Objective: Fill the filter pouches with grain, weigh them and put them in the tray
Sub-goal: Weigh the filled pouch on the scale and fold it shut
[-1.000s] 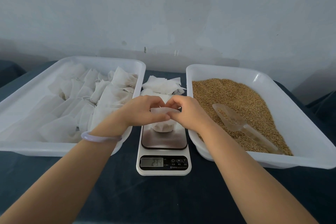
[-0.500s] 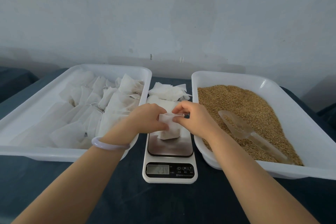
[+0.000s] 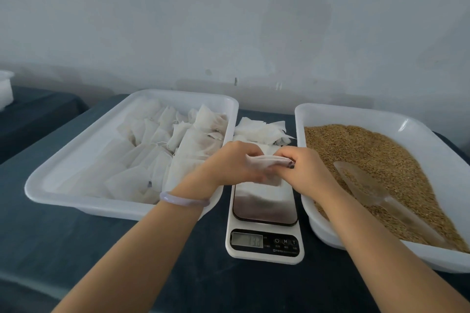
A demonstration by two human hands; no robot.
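Both hands are working together over the scale (image 3: 264, 211): the left hand (image 3: 229, 165) and the right hand (image 3: 302, 170) are each pinching an end of one white filter pouch (image 3: 267, 160), holding its top edge stretched between them. The pouch is hanging over the scale's platform; whether it is touching the platform cannot be told, and the display is reading too blurred to make out. A pale bracelet (image 3: 184, 201) is sitting on the left wrist. On the dark counter (image 3: 76, 249), the left tray (image 3: 183, 95) is holding many filled pouches, loose empty pouches (image 3: 259, 129) are lying behind the scale, and the right tray (image 3: 356, 115) is holding grain (image 3: 368, 150) with a clear scoop (image 3: 368, 188) lying in it.
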